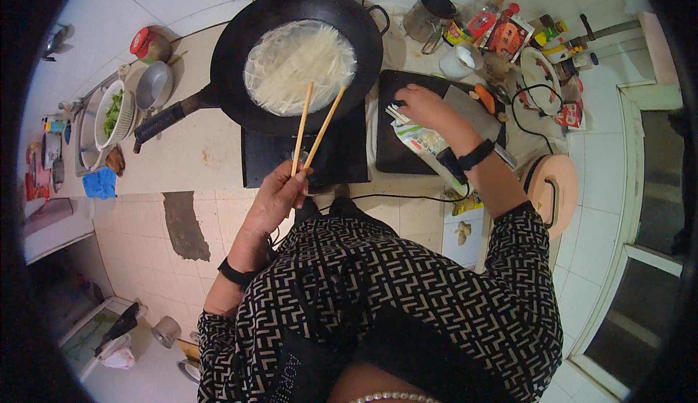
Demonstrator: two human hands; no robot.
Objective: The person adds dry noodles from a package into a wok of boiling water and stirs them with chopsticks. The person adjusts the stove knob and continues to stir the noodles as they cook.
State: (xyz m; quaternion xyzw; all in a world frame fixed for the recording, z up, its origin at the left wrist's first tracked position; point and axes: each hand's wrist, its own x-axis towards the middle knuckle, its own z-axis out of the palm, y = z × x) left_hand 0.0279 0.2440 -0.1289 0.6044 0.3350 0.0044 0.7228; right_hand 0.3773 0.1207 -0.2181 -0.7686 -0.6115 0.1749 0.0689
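Observation:
A pair of wooden chopsticks is held in my left hand, their tips spread apart over the near side of a black wok. Pale noodles lie in cloudy liquid in the wok, some still straight. The wok sits on a black cooktop. To the right, my right hand is at the open end of a plastic noodle packet, where white dry noodle ends stick out. Its fingers are curled, but their grip is partly hidden. The packet lies on a dark board.
A cleaver blade and carrot lie on the board's right side. Behind stand a metal pitcher, a jar and seasonings. Left are the wok handle, a grey pot and a white colander of greens. A cord runs along the counter front.

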